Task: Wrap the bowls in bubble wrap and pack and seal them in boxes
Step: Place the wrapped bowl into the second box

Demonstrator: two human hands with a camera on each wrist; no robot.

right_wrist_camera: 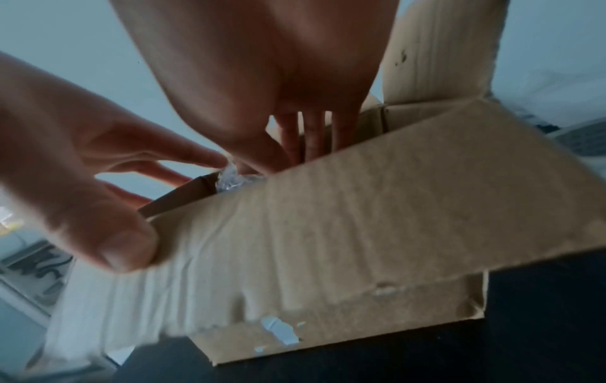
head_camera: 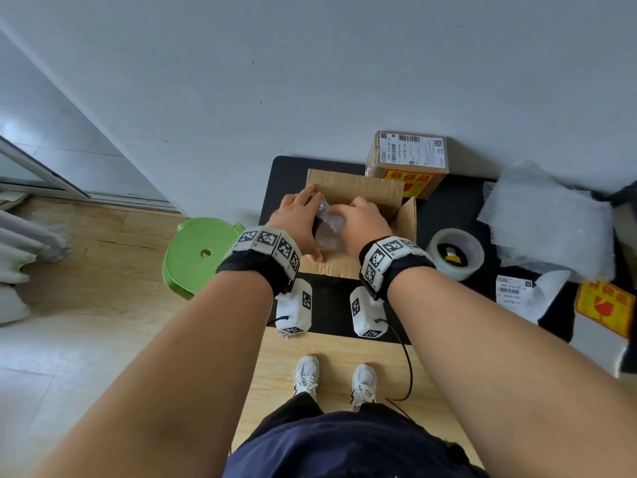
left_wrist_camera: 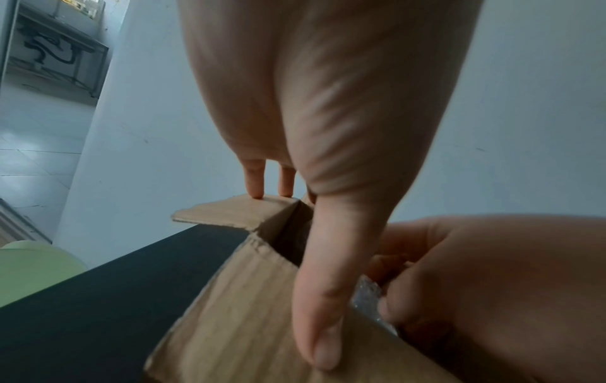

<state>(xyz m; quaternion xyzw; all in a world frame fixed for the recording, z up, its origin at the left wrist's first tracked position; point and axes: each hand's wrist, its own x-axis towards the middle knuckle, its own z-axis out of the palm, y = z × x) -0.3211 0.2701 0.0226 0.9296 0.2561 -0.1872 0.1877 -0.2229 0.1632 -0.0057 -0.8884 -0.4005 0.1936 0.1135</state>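
Pale wall behind, wood-plank floor below; black tabletop point(head_camera: 448, 219) stood against the wall. Around the work: a sealed labelled box point(head_camera: 406, 163) at the far edge just behind the open cardboard box point(head_camera: 358, 191), a roll of clear tape point(head_camera: 456, 253) to the right of it, loose bubble wrap sheets point(head_camera: 548, 222) farther right, a printed label sheet point(head_camera: 517, 291) near the front right. Green stool point(head_camera: 200, 253) sat on the floor left of the tabletop. Open box had its flaps splayed; right flap stood up beside the right hand point(head_camera: 365, 222), near flap lay under both wrists. Bubble-wrapped bowl point(head_camera: 329, 222) sat in the mouth of the open box, between the two hands. Left hand point(head_camera: 296, 215) lay on its left side, fingers extended toward the far flap, fingertips point(left_wrist_camera: 257, 191) touching that flap, thumb stretched down along the near cardboard. Right hand covered the bundle from the right, fingers curled into the wrap, gripping it. Bowl itself hard to make out: only crinkled clear wrap and a dark patch showed. Box interior hidden by hands. Wrist views blurred; only a scrap of wrap visible there.
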